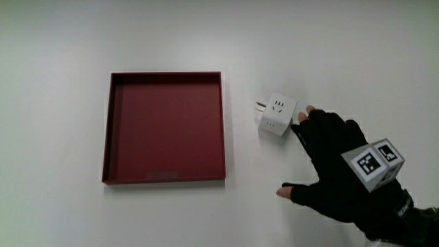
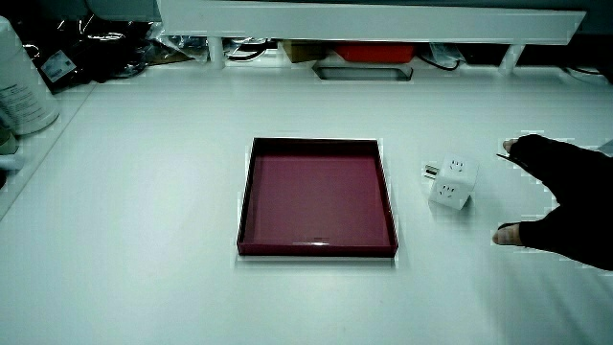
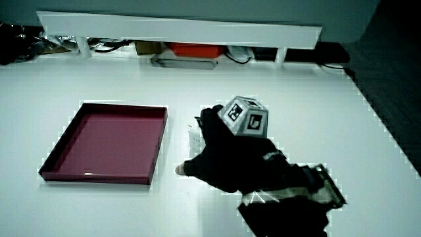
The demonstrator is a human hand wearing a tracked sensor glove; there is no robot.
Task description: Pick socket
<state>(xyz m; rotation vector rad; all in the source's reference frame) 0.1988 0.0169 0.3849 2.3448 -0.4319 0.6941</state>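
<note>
White plastic is what you are after: the socket [image 1: 278, 114], a small cube adapter with its prongs pointing toward the dark red tray [image 1: 164, 177], lies on the bare table [image 1: 68, 41] just beside that tray and outside it. Your hand [image 1: 336, 165] is on the table next to the socket, on the side away from the tray, with the fingers spread and the thumb held well apart from them; they hold nothing. In the main view the fingertips [image 1: 309, 112] come right up to the socket's nearest edge, perhaps just touching it, though a side view [image 2: 536, 187] shows a clear gap between them, so treat contact as not made. In a side view the hand [image 3: 220, 155] covers most of the socket, and only a pale sliver [image 3: 195, 139] shows past the glove. So nothing of the pick is done yet: the socket rests flat on the table, ungrasped. What is left for you, by my reading, is the whole grasp: close the opening over the cube, pinch two opposite faces, and lift it off the table.
</note>
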